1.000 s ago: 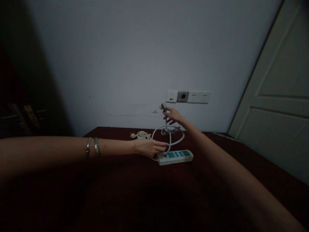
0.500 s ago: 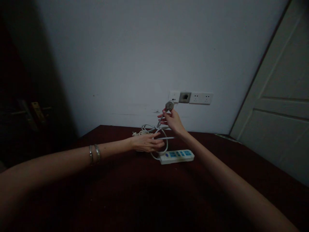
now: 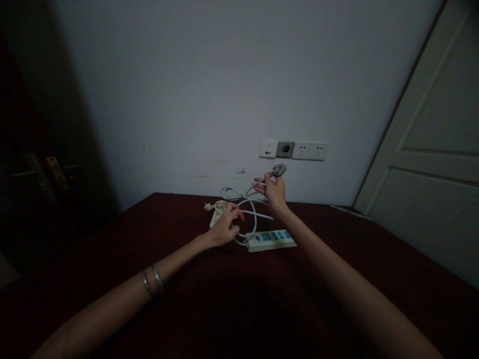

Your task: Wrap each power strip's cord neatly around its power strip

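Observation:
A white power strip (image 3: pixel 271 240) with blue sockets lies on a dark red table (image 3: pixel 194 299). Its white cord (image 3: pixel 250 215) loops up from the strip's left end. My right hand (image 3: pixel 274 192) is raised above the strip and pinches the cord just below its grey plug (image 3: pixel 279 169). My left hand (image 3: pixel 224 229), with two bracelets on the wrist, is curled round a loop of the same cord just left of the strip. The plug hangs a little below the wall sockets (image 3: pixel 294 149).
A second small white strip with a coiled cord (image 3: pixel 217 209) lies behind my left hand. A white wall (image 3: pixel 209 89) backs the table, a white door (image 3: pixel 430 164) stands at the right, and a dark door with a handle (image 3: pixel 48 174) is at the left.
My right hand has carried the plug to the right and a little lower. My left hand has drawn back from the strip's end and closed round the cord loop.

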Demonstrator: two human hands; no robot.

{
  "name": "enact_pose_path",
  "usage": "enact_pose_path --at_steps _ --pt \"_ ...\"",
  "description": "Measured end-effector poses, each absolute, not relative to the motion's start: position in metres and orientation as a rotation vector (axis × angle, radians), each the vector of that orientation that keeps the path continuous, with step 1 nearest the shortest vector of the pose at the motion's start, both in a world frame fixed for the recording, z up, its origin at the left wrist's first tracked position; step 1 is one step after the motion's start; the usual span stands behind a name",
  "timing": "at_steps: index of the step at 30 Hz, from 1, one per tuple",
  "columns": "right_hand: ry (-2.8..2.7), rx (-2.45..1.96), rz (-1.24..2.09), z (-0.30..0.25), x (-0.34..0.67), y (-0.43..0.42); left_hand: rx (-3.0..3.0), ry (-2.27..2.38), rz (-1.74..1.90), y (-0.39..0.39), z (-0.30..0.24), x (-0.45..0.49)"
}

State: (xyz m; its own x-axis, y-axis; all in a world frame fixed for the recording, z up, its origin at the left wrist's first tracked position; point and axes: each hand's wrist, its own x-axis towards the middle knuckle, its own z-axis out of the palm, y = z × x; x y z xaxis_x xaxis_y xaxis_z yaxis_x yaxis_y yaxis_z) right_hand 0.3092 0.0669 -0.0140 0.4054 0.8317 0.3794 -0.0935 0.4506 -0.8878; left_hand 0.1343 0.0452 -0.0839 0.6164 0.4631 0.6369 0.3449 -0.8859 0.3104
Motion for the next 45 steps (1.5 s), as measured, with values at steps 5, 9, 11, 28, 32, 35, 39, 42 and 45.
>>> enact_pose_path --at_steps 5,9,11,28,32,35,39,42,45 --pt "-0.962 -0.941 0.699 -0.015 0.313 0.066 2.378 0.853 1.407 0.054 -0.085 0.143" --pt "-0.949 -0.949 0.685 -0.017 0.319 0.067 2.15 0.871 1.516 0.065 -0.095 0.144" --pt "-0.95 -0.956 0.668 -0.018 0.325 0.068 2.059 0.844 1.525 0.07 -0.098 0.142" --pt "-1.208 -1.034 0.642 -0.023 0.316 0.084 1.838 0.708 0.757 0.058 -0.055 0.134" --pt "-1.218 -1.007 0.661 -0.006 0.294 0.085 2.085 0.799 0.729 0.047 -0.059 0.141" --pt "-1.142 -0.939 0.669 0.018 0.286 0.075 2.25 0.905 0.744 0.051 -0.066 0.142" --pt "-1.082 -0.731 0.746 0.044 0.281 0.047 2.232 1.065 0.887 0.061 -0.066 0.138" --pt "-1.066 -0.648 0.752 0.05 0.283 0.026 2.103 1.102 0.972 0.065 -0.062 0.135" --pt "-1.001 -0.586 0.753 0.048 0.288 0.012 1.853 1.037 1.024 0.065 -0.06 0.134"
